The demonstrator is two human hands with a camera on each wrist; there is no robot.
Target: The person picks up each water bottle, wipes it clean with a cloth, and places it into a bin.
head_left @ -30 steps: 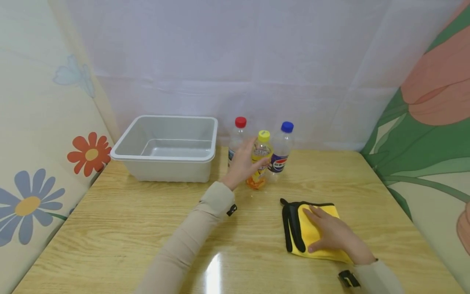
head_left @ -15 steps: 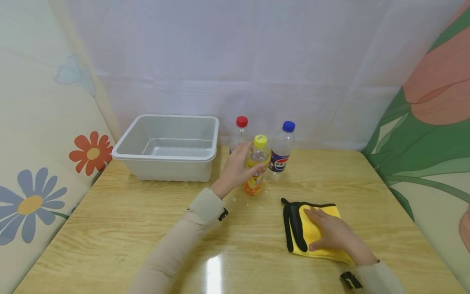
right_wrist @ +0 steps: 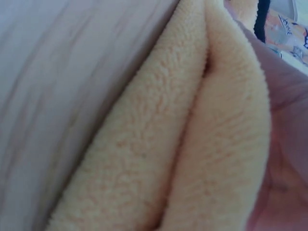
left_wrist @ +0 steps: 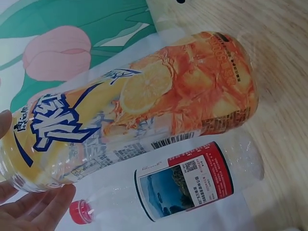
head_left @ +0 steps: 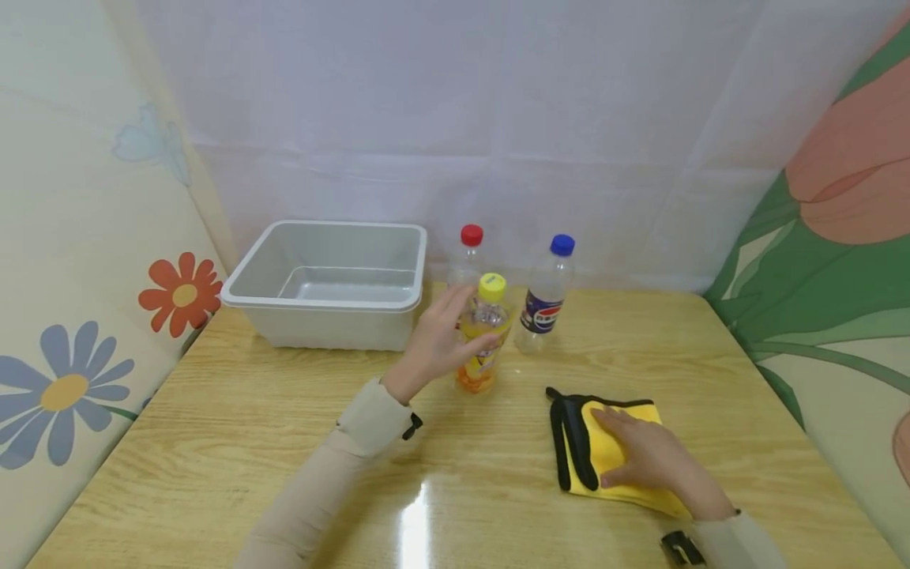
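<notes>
My left hand (head_left: 434,340) grips a plastic iced tea bottle (head_left: 478,370) with a yellow cap, thumb on one side and fingers on the other. In the left wrist view its orange label with a lemon slice shows large, and the fingers wrap its upper part. A red-capped clear bottle (left_wrist: 187,183) stands behind it, partly covered by the hand in the head view. My right hand (head_left: 650,454) rests with spread fingers on a folded yellow cloth (head_left: 607,453) with black edging. Close up in the right wrist view, the cloth's soft folds (right_wrist: 144,125) lie beside the palm.
To the right of the held bottle stands a blue-capped Pepsi bottle (head_left: 543,312). A grey plastic bin (head_left: 327,328) sits at the back left of the wooden table (head_left: 235,442). A white sheet (head_left: 355,118) hangs behind, with flower-patterned panels at both sides.
My left hand has brought the iced tea bottle toward me and to the left, away from the Pepsi bottle. The right hand stays on the cloth.
</notes>
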